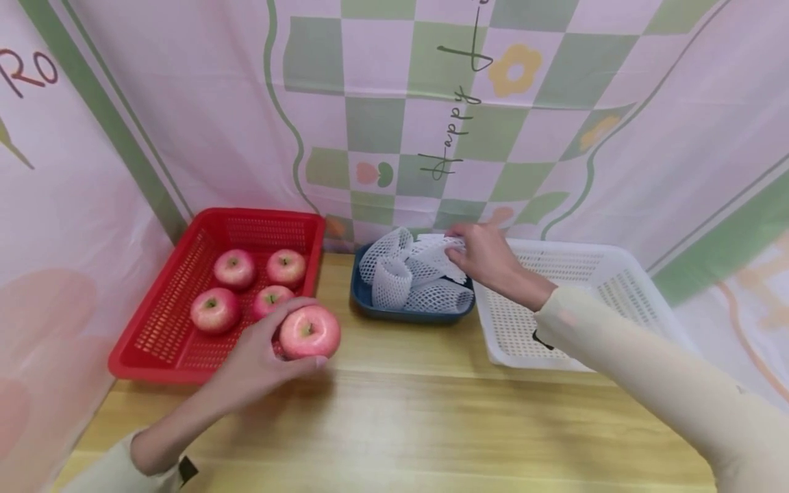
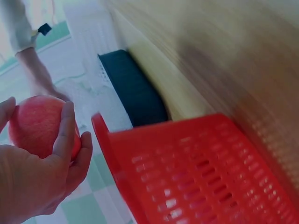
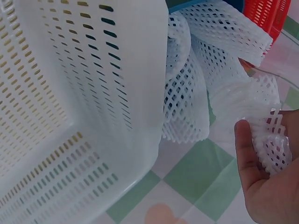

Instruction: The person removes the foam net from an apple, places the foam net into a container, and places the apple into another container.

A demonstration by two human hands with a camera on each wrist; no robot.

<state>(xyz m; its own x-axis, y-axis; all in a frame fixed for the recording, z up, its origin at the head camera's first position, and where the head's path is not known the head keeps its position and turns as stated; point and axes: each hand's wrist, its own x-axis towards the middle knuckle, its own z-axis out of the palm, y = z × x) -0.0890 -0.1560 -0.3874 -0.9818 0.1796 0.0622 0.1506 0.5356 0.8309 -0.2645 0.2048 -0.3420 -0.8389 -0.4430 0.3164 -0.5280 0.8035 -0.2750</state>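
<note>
My left hand holds a pink-red apple between curled fingers and thumb, beside the near right corner of the red basket. In the left wrist view the fingers wrap round the same apple. My right hand is over the right end of the dark blue tray and pinches a white foam net sleeve. More white foam net sleeves lie heaped in that tray, some jutting above its rim.
Several apples sit inside the red basket at the left. A white basket stands at the right, under my right forearm. A patterned cloth hangs behind the wooden table.
</note>
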